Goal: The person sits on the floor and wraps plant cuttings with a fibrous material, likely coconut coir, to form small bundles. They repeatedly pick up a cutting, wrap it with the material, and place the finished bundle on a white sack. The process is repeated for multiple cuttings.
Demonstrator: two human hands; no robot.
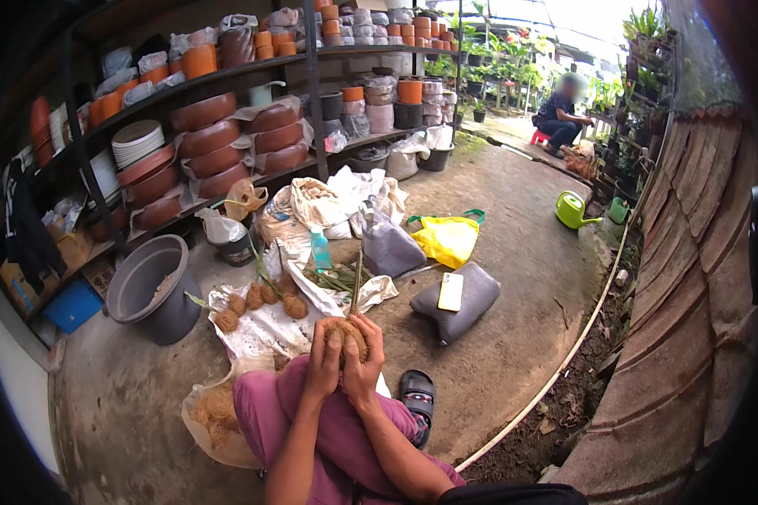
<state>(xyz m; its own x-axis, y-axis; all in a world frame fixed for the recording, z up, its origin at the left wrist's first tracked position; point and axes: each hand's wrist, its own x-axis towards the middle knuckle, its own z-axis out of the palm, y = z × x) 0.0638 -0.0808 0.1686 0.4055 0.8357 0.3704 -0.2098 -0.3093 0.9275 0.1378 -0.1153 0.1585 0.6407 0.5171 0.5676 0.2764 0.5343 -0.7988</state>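
Above my knees, my left hand (pixel 324 363) and my right hand (pixel 362 356) are closed around a ball of brown coconut fibre (pixel 347 329), thumbs side by side on it. A long, narrow green stem or leaf (pixel 357 278) rises upright from the ball. Several similar fibre balls (pixel 253 296) lie in a row on a white woven sack (pixel 259 334), some with green shoots. Cut green leaves (pixel 335 278) lie beyond them, next to a turquoise bottle (pixel 320 250). By my left leg, a clear plastic bag (pixel 205 435) holds loose coconut fibre (pixel 218 413).
A large grey tub (pixel 148 290) stands at left, below shelves of stacked pots (pixel 208 136). Ahead lie filled sacks (pixel 316 202), a yellow bag (pixel 448 240) and a grey cushion (pixel 480 290) bearing a phone (pixel 450 291). Further back are a green watering can (pixel 570 210) and a seated person (pixel 562 113).
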